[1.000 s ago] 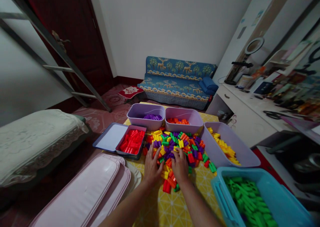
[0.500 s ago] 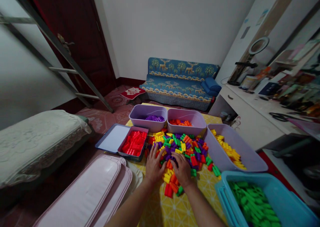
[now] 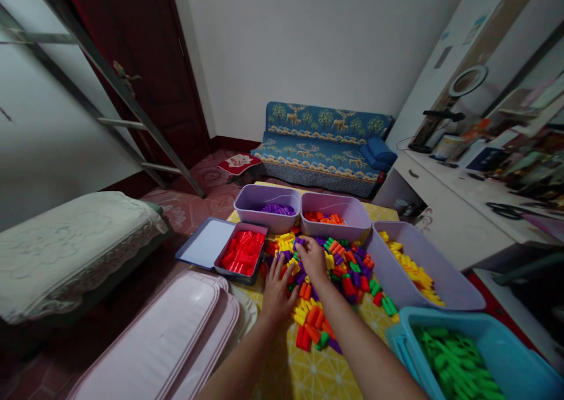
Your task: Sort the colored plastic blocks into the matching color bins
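A mixed pile of small plastic building blocks (image 3: 348, 265) in purple, green, yellow, orange and red covers the middle of the table. My left hand (image 3: 277, 291) lies on the pile's left side, fingers spread, touching blocks. Above the back of the pile, my right hand (image 3: 314, 260) pinches a purple plastic block (image 3: 299, 242) between thumb and fingers. Sorted blocks fill containers around: purple ones in a lilac bin (image 3: 244, 206), orange ones in a second lilac bin (image 3: 356, 215), red ones in a shallow tin (image 3: 263, 235).
At right stand a lilac bin (image 3: 453, 276) of yellow blocks and a blue bin (image 3: 520, 341) of green blocks. Pale pink lids (image 3: 154, 335) are stacked at front left. A patterned sofa (image 3: 321, 144), a ladder (image 3: 118, 103) and a cluttered desk (image 3: 471, 182) surround the table (image 3: 308, 376).
My right hand has moved up and across to the back of the pile and now grips a purple block. My left hand stays spread on the pile. The view has shifted slightly.
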Demonstrator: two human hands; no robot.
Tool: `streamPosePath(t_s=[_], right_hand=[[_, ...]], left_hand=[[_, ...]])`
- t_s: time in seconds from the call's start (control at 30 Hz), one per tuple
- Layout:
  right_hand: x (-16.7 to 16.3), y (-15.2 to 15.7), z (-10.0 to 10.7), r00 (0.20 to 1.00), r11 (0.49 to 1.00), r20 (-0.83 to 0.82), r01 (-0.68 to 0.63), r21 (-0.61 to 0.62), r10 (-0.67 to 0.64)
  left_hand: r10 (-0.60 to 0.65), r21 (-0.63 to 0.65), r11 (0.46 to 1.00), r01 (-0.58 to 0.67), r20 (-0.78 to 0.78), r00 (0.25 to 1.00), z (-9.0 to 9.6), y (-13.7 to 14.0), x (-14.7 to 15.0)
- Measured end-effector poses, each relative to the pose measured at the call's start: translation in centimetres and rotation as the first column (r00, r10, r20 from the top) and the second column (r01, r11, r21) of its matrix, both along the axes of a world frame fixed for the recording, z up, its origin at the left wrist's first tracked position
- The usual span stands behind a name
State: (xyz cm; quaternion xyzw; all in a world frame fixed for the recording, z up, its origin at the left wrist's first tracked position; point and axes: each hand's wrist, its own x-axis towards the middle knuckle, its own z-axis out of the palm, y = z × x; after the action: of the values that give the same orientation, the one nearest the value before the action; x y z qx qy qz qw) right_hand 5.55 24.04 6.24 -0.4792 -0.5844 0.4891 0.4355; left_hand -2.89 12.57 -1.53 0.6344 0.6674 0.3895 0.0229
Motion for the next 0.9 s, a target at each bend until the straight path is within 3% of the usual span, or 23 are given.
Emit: streamPosePath(t_s=[0.17,0.33,0.43,0.67,0.73,0.83,0.9], right_hand=[[-4.7,4.5,2.9,0.997,0.994,-0.079,-0.028,-0.103,0.02],[-5.8,5.6,4.1,0.994,0.994,-0.074,-0.087,-0.062,0.082],[-4.1,4.8,3.6,0.995,0.995,0.014,-0.099,-0.013,0.1],[4.1,1.0,0.4,0.928,0.988,0.371,-0.067,0.137,0.011],[5.4,-0.3,-0.6,0.866,0.975,0.5,-0.093,0.201,-0.02],[6.0,-1.9,-1.9,0.663,0.922,0.739,-0.2,0.33,-0.121],[6.0,-2.4,-2.3,0.569,0.889,0.804,-0.263,0.376,-0.172]], left_hand=[[0.002,0.006,1.0,-0.002,0.002,1.0,0.0,-0.1,0.0],[-0.003,0.017,1.0,0.003,-0.001,1.0,-0.2,0.0,-0.1],[-0.005,0.013,1.0,0.005,0.003,1.0,0.0,-0.1,-0.1],[-0.007,0.012,1.0,0.007,0.016,1.0,0.2,-0.1,-0.1],[-0.005,0.016,1.0,0.005,0.021,1.0,0.2,-0.1,-0.1],[-0.005,0.008,1.0,0.005,0.02,1.0,0.1,-0.1,-0.1],[-0.006,0.0,1.0,0.006,0.013,1.0,0.1,-0.1,-0.1]])
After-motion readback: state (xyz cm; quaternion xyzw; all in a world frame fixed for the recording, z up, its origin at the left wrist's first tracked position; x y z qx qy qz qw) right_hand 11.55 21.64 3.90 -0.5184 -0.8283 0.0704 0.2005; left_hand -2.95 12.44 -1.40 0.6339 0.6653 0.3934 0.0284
